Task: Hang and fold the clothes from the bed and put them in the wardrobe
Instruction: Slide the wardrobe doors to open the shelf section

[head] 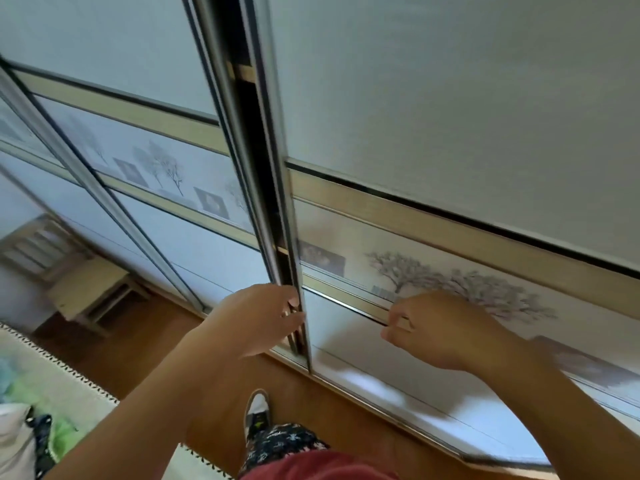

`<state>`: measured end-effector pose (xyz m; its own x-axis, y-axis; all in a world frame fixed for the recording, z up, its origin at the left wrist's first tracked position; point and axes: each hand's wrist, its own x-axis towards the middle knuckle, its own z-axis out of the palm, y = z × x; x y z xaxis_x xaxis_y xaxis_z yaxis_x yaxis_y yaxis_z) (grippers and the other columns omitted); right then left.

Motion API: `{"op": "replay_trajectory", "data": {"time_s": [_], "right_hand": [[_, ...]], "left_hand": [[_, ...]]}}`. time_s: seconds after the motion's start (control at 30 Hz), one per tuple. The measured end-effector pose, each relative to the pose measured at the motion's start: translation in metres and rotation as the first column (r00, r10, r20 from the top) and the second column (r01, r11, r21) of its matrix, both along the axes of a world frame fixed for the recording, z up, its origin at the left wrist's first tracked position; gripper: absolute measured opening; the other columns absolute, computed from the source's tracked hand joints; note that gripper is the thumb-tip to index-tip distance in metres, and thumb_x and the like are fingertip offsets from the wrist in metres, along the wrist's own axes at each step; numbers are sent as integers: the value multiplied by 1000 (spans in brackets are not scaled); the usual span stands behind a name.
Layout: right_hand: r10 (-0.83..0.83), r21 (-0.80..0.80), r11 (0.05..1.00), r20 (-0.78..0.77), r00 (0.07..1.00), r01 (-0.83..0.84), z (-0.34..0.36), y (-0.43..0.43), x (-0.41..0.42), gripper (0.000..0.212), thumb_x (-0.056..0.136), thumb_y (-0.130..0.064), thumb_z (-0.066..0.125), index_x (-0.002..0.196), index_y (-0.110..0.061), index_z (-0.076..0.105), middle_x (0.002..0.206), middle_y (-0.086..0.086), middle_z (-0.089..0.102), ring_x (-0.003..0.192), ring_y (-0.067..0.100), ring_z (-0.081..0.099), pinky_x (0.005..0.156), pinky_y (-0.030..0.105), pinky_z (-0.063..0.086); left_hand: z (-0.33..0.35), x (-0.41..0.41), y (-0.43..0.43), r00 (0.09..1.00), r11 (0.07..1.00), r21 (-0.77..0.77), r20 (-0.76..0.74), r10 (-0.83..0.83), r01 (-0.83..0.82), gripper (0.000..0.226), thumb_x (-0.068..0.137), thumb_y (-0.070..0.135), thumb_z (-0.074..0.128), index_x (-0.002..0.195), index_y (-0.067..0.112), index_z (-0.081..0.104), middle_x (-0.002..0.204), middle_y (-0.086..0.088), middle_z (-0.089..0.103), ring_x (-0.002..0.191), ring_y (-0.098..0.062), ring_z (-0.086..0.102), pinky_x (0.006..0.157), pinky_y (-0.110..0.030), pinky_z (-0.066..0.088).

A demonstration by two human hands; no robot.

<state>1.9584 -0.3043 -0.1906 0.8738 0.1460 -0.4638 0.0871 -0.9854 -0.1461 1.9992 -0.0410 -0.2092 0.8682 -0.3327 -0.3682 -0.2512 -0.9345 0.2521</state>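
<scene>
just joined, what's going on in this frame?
A person stands at the wardrobe, whose sliding doors are parted only by a narrow dark gap. The left hand grips the metal door edge at that gap. The right hand appears to pinch the horizontal trim strip on the right-hand door. Neither hand holds clothing. The clothes lie on the bed at lower left.

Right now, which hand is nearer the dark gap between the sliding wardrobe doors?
Left. The left hand grips the door edge right beside the gap; the right hand is farther right, fingertips at the horizontal trim strip on that door's face.
</scene>
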Motion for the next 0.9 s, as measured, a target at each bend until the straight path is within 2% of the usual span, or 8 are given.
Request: {"op": "replay_trajectory", "data": {"time_s": [0.17,0.23,0.33,0.37,0.5,0.67,0.8,0.9], "right_hand": [[-50,60,997,0,999,50,-16,86,55,36,96,-60,46,114,-34,63,107,-8,65,93,14,59,84,34,51],[-58,78,995,-6,998,59,-24,122,76,36,96,-62,45,111,-35,64,106,-11,65,89,11,57,77,32,48],[-65,90,994,19,998,63,-27,165,103,32,94,-65,45,93,-36,58,89,-12,63,79,9,57,67,31,45],[-80,92,993,22,997,78,-24,177,108,32,94,-65,46,95,-36,58,88,-11,64,80,9,58,68,31,47],[-144,121,982,-3,990,143,-16,212,120,44,96,-63,49,128,-33,54,108,-8,69,94,11,64,82,31,52],[-229,175,962,108,967,209,-5,230,128,53,96,-64,47,136,-29,45,115,-1,67,96,14,65,85,35,55],[-328,232,934,257,909,272,13,238,136,65,99,-61,42,153,-29,24,134,-1,59,112,16,62,91,30,52],[-465,378,865,351,813,331,20,247,149,79,95,-65,43,156,-35,2,151,2,47,122,21,61,98,38,53]], "left_hand": [[-8,65,74,998,996,51,0,-70,70,37,99,55,44,130,37,53,125,14,60,109,-10,58,98,-35,50],[-8,92,105,995,993,70,-10,-95,96,38,100,56,43,131,37,52,127,15,59,111,-9,57,99,-35,49],[-5,126,144,993,990,74,-24,-119,121,39,100,55,42,132,36,51,127,16,57,115,-10,56,100,-36,47],[-3,135,154,991,989,72,-26,-129,131,38,100,55,42,132,36,51,126,16,57,117,-9,56,100,-36,47],[-2,158,177,983,982,46,-32,-181,182,39,99,56,43,134,39,49,128,16,57,119,-9,54,102,-35,45],[9,167,180,974,975,-15,52,-219,220,41,100,54,43,139,41,45,129,17,57,117,-9,57,98,-33,47],[22,168,177,963,967,-64,133,-235,245,42,100,51,44,140,41,42,130,17,55,116,-11,58,93,-36,51],[25,171,180,942,953,-117,224,-249,280,45,100,48,46,144,41,39,140,16,46,126,-10,50,95,-37,52]]}}
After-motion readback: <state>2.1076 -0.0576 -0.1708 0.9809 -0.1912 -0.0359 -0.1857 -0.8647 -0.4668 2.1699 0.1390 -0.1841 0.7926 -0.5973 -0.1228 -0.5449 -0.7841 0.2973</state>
